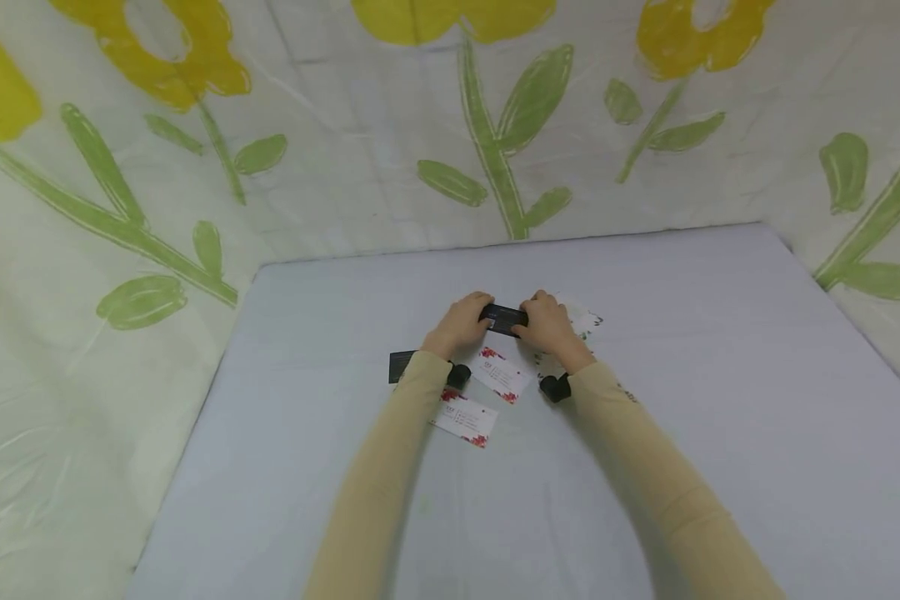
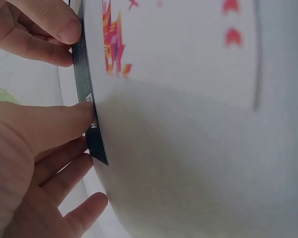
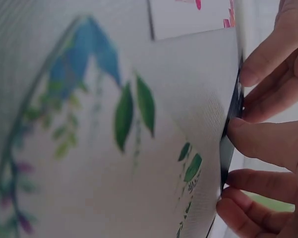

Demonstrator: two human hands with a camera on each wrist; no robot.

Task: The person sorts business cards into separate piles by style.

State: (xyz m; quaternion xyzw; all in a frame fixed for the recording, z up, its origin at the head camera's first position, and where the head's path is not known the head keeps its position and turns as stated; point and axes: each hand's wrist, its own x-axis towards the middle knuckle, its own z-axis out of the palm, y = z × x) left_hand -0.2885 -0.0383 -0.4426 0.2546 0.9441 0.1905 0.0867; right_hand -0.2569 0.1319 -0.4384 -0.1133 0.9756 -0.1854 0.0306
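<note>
Both hands hold one small black card [image 1: 504, 318] between them, just above the grey tabletop [image 1: 690, 392]. My left hand [image 1: 471, 315] pinches its left end and my right hand [image 1: 534, 318] pinches its right end. The left wrist view shows the card [image 2: 87, 104] edge-on, with my left hand's [image 2: 89, 148] thumb on it and the right hand's fingers [image 2: 49, 29] at its far end. In the right wrist view the card [image 3: 231, 134] stands edge-on in my right hand [image 3: 228, 168], and the left hand's fingertips [image 3: 260, 62] hold the far end.
Two white cards with red flowers [image 1: 501, 375] [image 1: 465, 419] lie near my wrists. Another black card [image 1: 401, 365] lies partly under the left sleeve. A white card with a leaf print [image 1: 583, 322] lies beside my right hand. Flowered sheets [image 1: 195, 167] wall the table in.
</note>
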